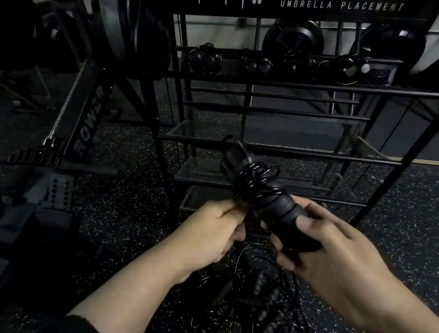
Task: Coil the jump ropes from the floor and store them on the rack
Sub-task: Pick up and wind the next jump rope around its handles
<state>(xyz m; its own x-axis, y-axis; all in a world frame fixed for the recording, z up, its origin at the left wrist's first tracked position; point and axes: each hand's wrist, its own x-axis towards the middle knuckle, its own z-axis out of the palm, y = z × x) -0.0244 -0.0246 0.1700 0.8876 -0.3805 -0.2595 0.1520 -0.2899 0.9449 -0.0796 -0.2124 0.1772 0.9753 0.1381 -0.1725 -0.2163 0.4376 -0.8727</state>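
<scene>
My right hand (325, 253) grips the black ribbed handles of a jump rope (259, 189), which point up and to the left. Thin black cord is wound in several loops around those handles. My left hand (211, 233) pinches the cord just beside the handles. Below both hands, more jump ropes (261, 315) lie tangled on the speckled floor, with loose cords and ribbed handles. The black metal rack (272, 148) stands straight ahead, and several coiled ropes (256, 65) sit on its top shelf.
A rowing machine (84, 129) marked ROWER stands to the left, its footplates (24, 188) near me. A black sign (342, 2) reading UMBRELLA PLACEMENT tops the rack. The rack's lower mesh shelves (202, 175) are bare. Dark speckled rubber floor (419, 213) spreads to the right.
</scene>
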